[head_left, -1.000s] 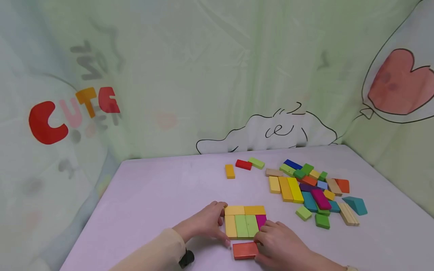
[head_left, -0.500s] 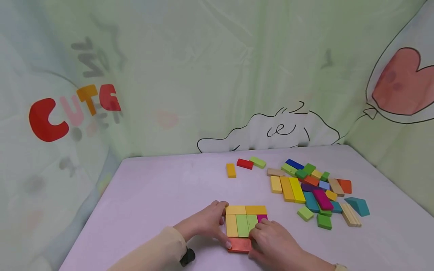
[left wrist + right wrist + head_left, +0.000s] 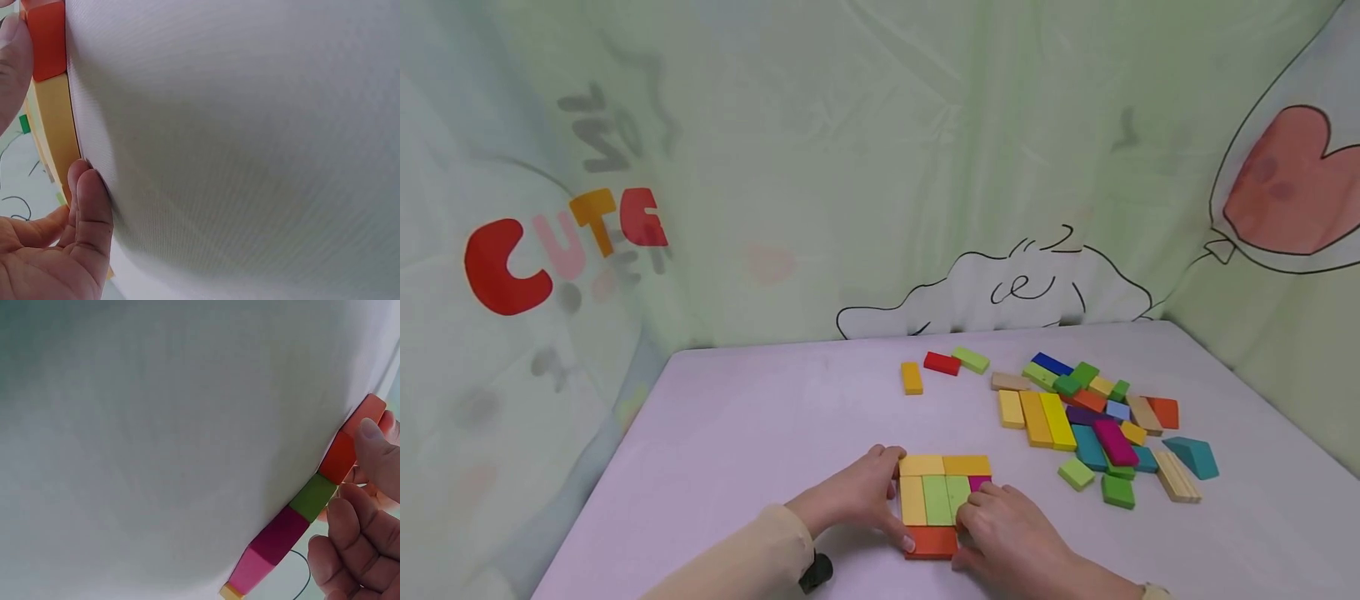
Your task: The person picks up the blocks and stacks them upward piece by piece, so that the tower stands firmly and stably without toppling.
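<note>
On the pale lilac tabletop [image 3: 737, 442] a flat orange-red wooden block [image 3: 931, 542] lies at the near edge of a small flat patch of coloured wooden blocks [image 3: 942, 487], touching the lower ends of the yellow and light-green pieces in that patch. The left hand [image 3: 853, 496] rests against the patch's left side, its thumb tip pressed on the orange-red block's left end and its fingers curled along the yellow pieces; in the left wrist view the thumb [image 3: 14, 69] sits against the orange-red face and a finger [image 3: 94, 212] lies at the yellow edge. The right hand [image 3: 1007, 533] covers the patch's lower right corner, fingers bent over the magenta piece and the block's right end, so it pinches the orange-red block from that side; the right wrist view shows its thumb [image 3: 378, 453] lying on the orange-red edge. Well apart, toward the far right, lies a loose heap of mixed coloured wooden blocks [image 3: 1097, 425], and beside it three single pieces, orange, red and light green [image 3: 943, 367]. A pale green printed cloth backdrop [image 3: 865, 167] hangs behind the table.
</note>
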`<state>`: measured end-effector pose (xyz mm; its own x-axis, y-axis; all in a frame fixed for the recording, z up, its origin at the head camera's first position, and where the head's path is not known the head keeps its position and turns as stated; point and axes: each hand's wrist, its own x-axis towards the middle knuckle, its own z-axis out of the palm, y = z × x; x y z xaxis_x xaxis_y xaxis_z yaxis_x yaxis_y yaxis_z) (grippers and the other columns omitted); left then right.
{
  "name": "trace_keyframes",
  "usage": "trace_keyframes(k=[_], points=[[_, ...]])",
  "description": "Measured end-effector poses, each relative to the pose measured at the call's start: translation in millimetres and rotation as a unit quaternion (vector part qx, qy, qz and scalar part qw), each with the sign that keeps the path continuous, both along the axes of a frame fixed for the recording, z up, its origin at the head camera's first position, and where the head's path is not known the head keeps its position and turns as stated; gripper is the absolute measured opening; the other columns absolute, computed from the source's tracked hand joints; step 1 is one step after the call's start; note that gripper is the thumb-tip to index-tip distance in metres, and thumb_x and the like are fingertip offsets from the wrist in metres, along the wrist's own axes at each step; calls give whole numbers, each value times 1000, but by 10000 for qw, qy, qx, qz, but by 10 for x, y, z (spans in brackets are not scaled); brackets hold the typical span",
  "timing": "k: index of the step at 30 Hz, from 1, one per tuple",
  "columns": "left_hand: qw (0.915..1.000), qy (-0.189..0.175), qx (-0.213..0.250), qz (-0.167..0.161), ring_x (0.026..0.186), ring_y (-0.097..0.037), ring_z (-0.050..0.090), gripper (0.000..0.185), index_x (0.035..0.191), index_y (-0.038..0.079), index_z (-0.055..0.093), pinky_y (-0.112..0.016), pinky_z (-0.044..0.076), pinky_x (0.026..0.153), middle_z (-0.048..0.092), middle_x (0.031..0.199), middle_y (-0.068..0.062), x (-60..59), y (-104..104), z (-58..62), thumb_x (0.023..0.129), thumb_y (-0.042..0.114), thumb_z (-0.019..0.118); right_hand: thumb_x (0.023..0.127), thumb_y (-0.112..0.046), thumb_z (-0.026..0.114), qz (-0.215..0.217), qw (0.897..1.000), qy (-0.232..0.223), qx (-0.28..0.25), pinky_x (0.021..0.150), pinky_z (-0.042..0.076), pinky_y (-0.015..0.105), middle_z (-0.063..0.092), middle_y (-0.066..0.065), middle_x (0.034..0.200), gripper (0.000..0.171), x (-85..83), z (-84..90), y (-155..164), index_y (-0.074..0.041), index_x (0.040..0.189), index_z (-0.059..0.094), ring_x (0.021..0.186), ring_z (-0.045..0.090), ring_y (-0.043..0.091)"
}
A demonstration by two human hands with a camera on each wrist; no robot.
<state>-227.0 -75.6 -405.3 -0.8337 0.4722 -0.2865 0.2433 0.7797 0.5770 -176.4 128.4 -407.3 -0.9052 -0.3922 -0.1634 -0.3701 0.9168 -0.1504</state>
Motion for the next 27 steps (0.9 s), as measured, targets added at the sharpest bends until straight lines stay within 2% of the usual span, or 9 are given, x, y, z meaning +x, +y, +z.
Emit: trace_keyframes(k=[7,10,14,17,21,27], points=[[10000,1,-27,59,88,-10,53,100,149,6,43,-25,53,83,53,112,-2,0,12,-6,69,34,97,71,-37,93,37,9999,30,-110,88,56,41,62,-10,72,32,-8,3,15,-14,86,76,75,52,10],[9999,69,-62,57,87,-10,53,101,148,5,43,-25,52,82,52,111,-2,0,17,-12,68,35,97,72,-37,92,202,9991,-22,-370,83,57,36,62,-13,71,30,-23,29,66,-15,86,76,74,51,6],[9999,130,-34,49,87,-10,53,102,147,4,43,-26,52,83,53,111,-2,0,16,-17,66,35,98,75,-37,90,229,9928,-318,-1135,76,57,30,64,-13,81,36,-88,118,205,-17,101,76,79,54,5],[9999,96,-23,64,89,-10,54,102,147,4,43,-27,54,86,54,114,-3,-5,16,-22,67,35,98,78,-36,88,104,9806,-619,-1855,84,61,38,70,-6,102,50,-178,197,341,-15,120,70,95,61,13],[9999,19,-67,76,90,-11,54,101,148,4,43,-29,54,89,54,116,-4,-15,27,-25,68,36,97,84,-32,84,132,9680,-634,-2424,95,58,54,67,7,131,61,-376,252,514,-14,137,61,118,62,30],[9998,-48,-136,139,89,-11,54,100,147,5,43,-28,55,88,54,117,-5,-26,46,-32,68,36,97,89,-27,80,245,9736,-195,-2260,103,53,59,60,13,144,63,-948,196,587,-13,145,55,131,55,39]])
